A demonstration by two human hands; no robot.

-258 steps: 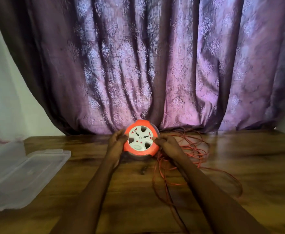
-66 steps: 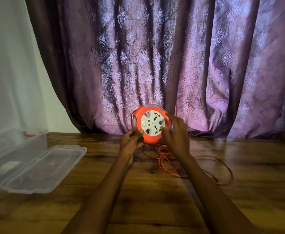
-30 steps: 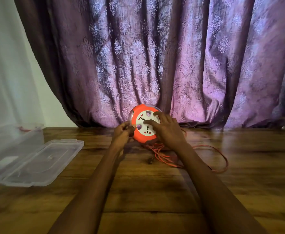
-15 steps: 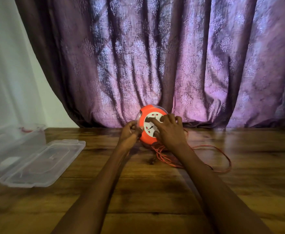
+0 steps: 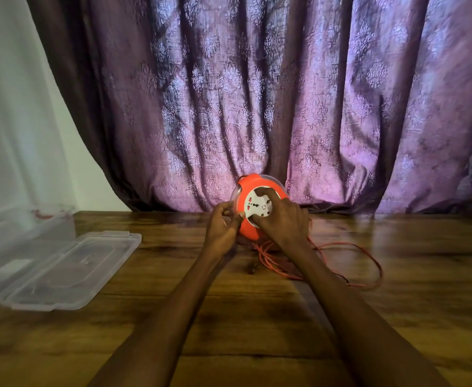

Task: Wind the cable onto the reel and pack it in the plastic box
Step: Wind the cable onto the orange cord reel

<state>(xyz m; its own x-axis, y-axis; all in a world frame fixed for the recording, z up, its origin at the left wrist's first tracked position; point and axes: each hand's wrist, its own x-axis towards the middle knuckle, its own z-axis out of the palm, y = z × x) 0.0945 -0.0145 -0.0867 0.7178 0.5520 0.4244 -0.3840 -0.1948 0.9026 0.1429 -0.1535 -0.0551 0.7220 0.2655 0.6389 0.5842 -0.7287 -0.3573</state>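
Place: looks to me like a home room | Signs I see: long patterned purple curtain (image 5: 257, 107) hanging to a wood-grain table (image 5: 396, 317) | plain white wall (image 5: 11, 121) at left | clear plastic box (image 5: 56, 269) on tabletop

Both hands (image 5: 257, 222) grip the orange reel (image 5: 250, 233) above loose cable (image 5: 363, 255) on the table (image 5: 229, 317).

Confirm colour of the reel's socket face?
White, inside the orange reel body; the socket face shows best in the head view, partly covered by the right hand.
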